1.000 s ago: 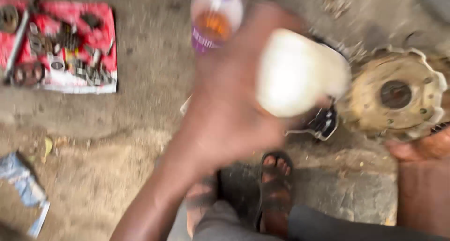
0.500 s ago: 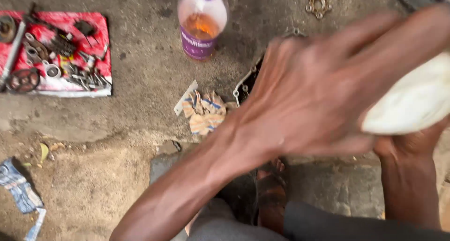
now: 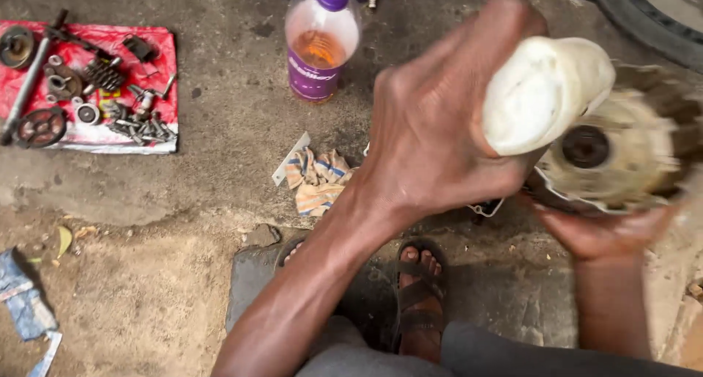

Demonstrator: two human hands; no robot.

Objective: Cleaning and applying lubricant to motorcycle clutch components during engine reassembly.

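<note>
My left hand [image 3: 439, 128] is closed around a white plastic bottle [image 3: 545, 91], tipped sideways toward a round, dirty metal clutch-like part [image 3: 608, 153]. Underneath, my right hand [image 3: 600, 230] holds that round part up from below, fingers curled under its rim. The bottle's end sits right against the part's face near its dark centre hole. Both are raised above the ground in front of me, and the part is motion-blurred.
A plastic bottle with a purple cap and orange liquid [image 3: 322, 43] stands on the concrete. A striped rag [image 3: 318, 179] lies below it. A red sheet [image 3: 95, 84] at left carries several small engine parts. My sandalled foot [image 3: 421, 289] is below; a tyre [image 3: 652, 10] at top right.
The round metal part has come back into view in my right hand. My left hand with the white bottle has swung up and left against it. The view has shifted slightly.
</note>
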